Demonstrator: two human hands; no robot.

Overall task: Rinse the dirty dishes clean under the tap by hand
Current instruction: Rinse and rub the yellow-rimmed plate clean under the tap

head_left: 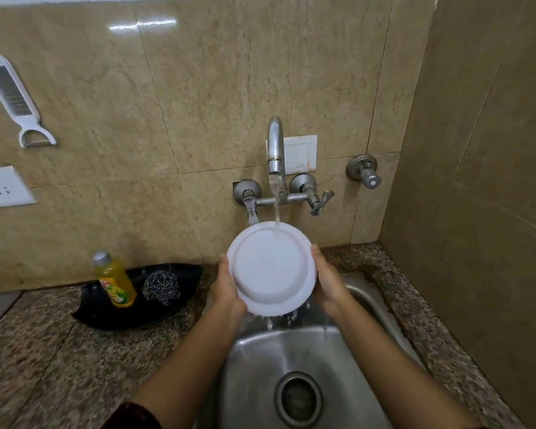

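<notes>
Under the running tap (pixel 275 156), left hand (pixel 226 286) and right hand (pixel 328 283) grip the white plate (pixel 271 267) by its edges; rinse under way. Next, probably: turn plate.

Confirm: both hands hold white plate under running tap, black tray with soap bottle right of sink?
Wrong side: head view shows black tray with soap bottle left of the sink. Left hand and right hand hold the white plate under the running tap.

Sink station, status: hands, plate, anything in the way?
Left hand, right hand both gripping white plate edges. Plate tilted under tap stream, draining into sink. Nothing blocking.
</notes>
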